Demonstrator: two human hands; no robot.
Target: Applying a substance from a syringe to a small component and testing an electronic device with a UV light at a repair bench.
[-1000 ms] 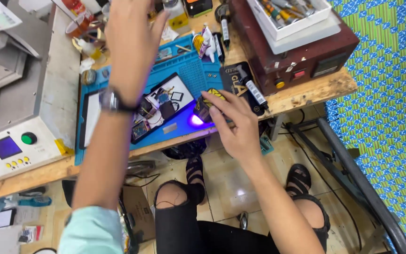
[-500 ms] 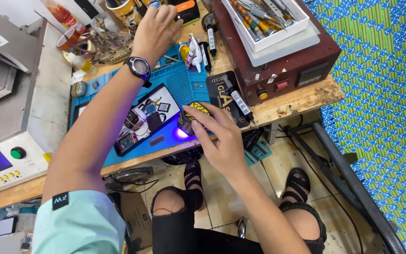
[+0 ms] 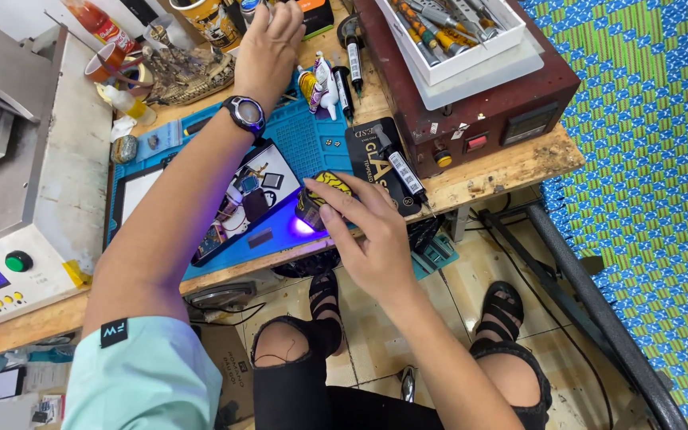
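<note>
My right hand (image 3: 364,227) grasping small yellow-black UV lamp (image 3: 320,199), violet glow beside opened phone (image 3: 244,199); left hand (image 3: 268,44) released, reaching far clutter. Keep lamp steady.

Work mat (image 3: 304,143) blue; small lamp (image 3: 318,205) under the right hand (image 3: 368,231) yellow-and-black patterned, casting violet light on the mat edge. Left hand (image 3: 268,44) wears a black wristwatch (image 3: 244,114) with purple face; sleeve (image 3: 145,374) pale mint. Box (image 3: 487,103) dark red with red switch; floor covering (image 3: 646,159) green with blue chequered weave.
</note>
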